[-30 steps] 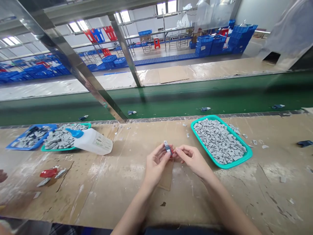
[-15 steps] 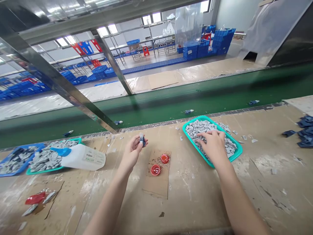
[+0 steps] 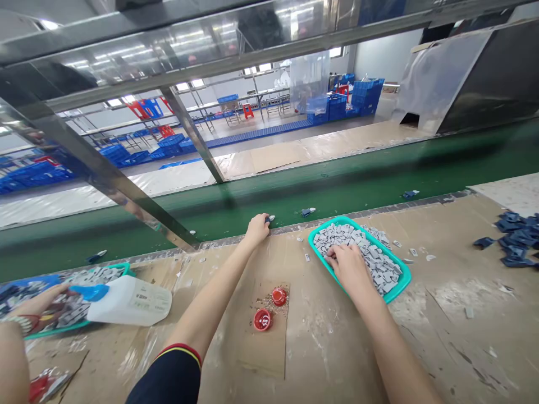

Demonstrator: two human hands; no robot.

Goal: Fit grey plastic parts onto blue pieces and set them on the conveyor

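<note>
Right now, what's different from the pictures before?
The left hand reached forward to the green belt, a dark piece at its fingertips (held or freed, unclear). The right hand moved right, into the turquoise tray. Another person's hand reached in at left. The white bottle stayed put.

Left of the tray, the bench is leaving a lane up to two red cups, which are standing in the way. Farther left, the left arm, a bottle and a slanting post are blocking. Behind the tray, the belt is offering room between clips; far right of the tray, a dark heap is obstructing.
</note>
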